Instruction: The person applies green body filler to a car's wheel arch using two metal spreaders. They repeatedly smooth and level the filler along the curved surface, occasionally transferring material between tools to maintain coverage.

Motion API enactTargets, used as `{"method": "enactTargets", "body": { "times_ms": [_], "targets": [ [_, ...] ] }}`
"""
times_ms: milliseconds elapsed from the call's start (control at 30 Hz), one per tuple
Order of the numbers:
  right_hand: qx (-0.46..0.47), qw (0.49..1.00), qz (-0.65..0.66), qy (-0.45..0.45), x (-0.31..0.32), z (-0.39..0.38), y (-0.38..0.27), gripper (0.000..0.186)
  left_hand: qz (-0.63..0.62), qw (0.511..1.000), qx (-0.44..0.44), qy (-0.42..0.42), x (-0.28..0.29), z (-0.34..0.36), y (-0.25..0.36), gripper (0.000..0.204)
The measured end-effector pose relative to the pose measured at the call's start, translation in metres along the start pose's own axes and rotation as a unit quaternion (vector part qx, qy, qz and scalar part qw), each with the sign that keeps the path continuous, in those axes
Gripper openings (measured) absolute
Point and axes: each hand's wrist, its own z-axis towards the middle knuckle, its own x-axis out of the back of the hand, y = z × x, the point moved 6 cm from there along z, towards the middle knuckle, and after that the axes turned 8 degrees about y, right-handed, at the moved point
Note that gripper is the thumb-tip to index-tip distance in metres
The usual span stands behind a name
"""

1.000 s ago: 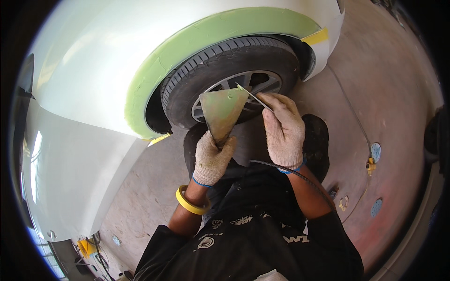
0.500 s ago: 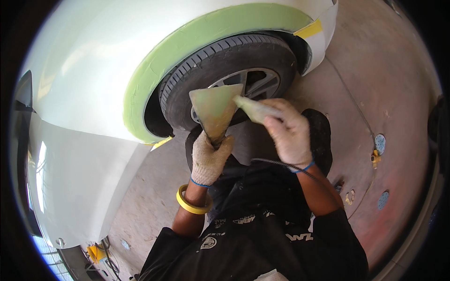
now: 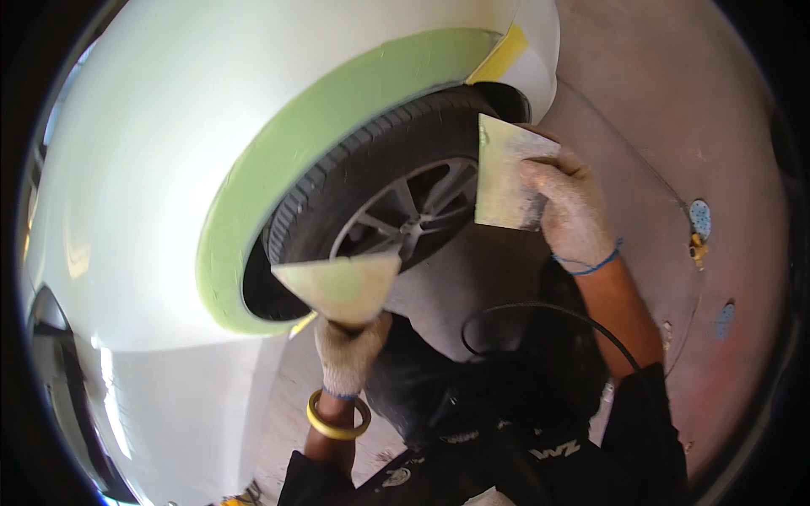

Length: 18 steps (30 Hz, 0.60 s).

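Note:
My left hand [image 3: 351, 350], in a pale knit glove, is closed round the handle end of a putty knife [image 3: 339, 285]. Its wide blade carries a patch of light green filler. Gloved as well, my right hand [image 3: 575, 198] grips a flat rectangular filler spreader [image 3: 504, 179] between thumb and fingers; its face is smeared green and dark. Both tools are held apart, in front of the car wheel [image 3: 409, 223]. A band of green filler [image 3: 278, 160] follows the wheel arch on the white car body [image 3: 152, 202].
A yellow tape roll [image 3: 325, 428] circles my left wrist. Yellow masking tape [image 3: 499, 56] lies at the arch's far end. On the floor to the right are blue sanding discs [image 3: 699, 219], a brass-coloured hose fitting [image 3: 697, 251] and a thin hose. A black cable [image 3: 540, 305] loops near my right arm.
My right hand has moved right and away from the putty knife, turning the spreader's flat face into view. My left hand has lowered with the knife. The view has shifted.

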Motion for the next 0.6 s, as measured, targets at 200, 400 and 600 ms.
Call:
{"method": "enactTargets", "body": {
  "times_ms": [200,400,600],
  "targets": [
    [-0.034,0.994,-0.056,0.085,0.006,0.026,-0.024,0.041,0.124,0.987,-0.09,-0.036,0.067,0.019,0.094,0.032],
    [0.012,0.982,-0.075,0.17,-0.021,0.019,-0.021,0.036,0.466,0.831,-0.298,0.055,0.143,0.123,0.274,0.028],
    [0.023,0.919,-0.134,0.371,-0.074,0.014,-0.022,0.037,0.589,0.733,-0.329,-0.092,0.151,0.193,0.319,0.035]
  ]
}}
